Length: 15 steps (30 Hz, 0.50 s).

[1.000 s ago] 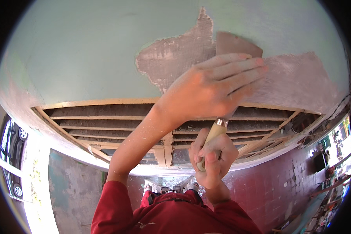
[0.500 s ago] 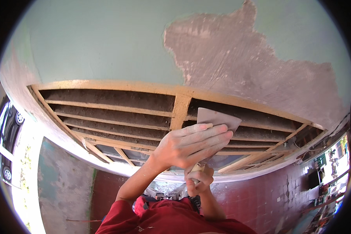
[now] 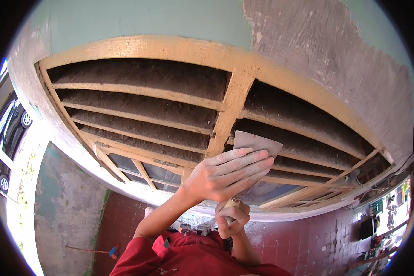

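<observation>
Scraper (image 3: 256, 142): flat blade raised before the wooden louvred vent (image 3: 170, 106).
Left hand (image 3: 225, 175): fingers straight, pressed flat across the blade.
Right hand (image 3: 232, 220): fist wrapped round the wooden handle below.

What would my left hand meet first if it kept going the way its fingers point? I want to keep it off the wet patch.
Probably the wooden slats of the vent: the left hand lies flat on the scraper blade, fingers aimed up and right across them. The bare plaster patch lies further on. Depth is unclear.
</observation>
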Available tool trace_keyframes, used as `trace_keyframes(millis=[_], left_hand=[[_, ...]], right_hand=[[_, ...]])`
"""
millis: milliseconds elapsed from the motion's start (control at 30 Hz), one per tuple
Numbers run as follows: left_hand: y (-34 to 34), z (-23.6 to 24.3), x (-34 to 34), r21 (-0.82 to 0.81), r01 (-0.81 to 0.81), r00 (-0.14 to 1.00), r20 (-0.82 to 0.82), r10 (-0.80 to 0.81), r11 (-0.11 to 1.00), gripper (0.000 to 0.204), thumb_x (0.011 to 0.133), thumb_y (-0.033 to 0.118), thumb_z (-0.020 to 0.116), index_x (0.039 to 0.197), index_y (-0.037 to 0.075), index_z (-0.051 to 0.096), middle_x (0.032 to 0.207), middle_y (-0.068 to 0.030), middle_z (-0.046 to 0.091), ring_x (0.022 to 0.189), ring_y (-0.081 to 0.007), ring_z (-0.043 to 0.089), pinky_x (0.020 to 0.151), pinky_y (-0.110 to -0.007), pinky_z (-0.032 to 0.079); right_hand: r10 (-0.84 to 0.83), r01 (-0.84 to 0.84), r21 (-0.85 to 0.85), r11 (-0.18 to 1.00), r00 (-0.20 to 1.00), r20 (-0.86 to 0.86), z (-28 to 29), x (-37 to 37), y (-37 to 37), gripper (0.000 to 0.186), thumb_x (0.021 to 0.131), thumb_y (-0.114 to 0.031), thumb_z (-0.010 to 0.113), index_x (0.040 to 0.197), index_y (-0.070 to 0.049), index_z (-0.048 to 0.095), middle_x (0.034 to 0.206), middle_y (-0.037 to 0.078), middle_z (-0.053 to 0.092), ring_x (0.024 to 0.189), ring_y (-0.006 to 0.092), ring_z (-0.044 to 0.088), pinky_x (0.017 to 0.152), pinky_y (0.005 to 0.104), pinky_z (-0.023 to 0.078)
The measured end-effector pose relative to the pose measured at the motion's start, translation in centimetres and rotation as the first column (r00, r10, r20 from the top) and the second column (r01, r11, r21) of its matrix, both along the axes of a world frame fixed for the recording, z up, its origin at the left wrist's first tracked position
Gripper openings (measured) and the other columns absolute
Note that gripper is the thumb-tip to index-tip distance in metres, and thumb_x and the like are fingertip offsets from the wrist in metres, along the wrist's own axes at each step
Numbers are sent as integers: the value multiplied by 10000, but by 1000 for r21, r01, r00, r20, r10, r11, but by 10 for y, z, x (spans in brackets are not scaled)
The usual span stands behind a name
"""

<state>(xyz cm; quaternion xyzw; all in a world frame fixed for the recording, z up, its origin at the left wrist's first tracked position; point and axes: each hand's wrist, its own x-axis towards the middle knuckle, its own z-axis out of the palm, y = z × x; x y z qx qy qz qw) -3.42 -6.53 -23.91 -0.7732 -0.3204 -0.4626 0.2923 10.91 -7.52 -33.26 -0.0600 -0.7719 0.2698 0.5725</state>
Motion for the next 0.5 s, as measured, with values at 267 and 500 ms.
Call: trace_keyframes(millis=[267,500], left_hand=[[-25,-21,5,-62,-51,998,41,53,997,295,793,113,714,1084,71,738,1218,-61,717,1200,-213,657,1036,-382,501],[-46,-36,1,-170,-159,987,12,163,973,354,798,91,751,1146,40,708,1245,-82,699,1233,-236,632,1053,-416,504]], right_hand=[[13,-12,-142,990,1000,10,-34,5,-27,76,744,-137,659,763,-82,611,656,61,650,552,205,544,516,309,410],[125,-128,-318,939,992,-30,-31,-5,-55,86,738,-53,674,803,-56,618,664,85,622,514,238,561,499,329,424]])
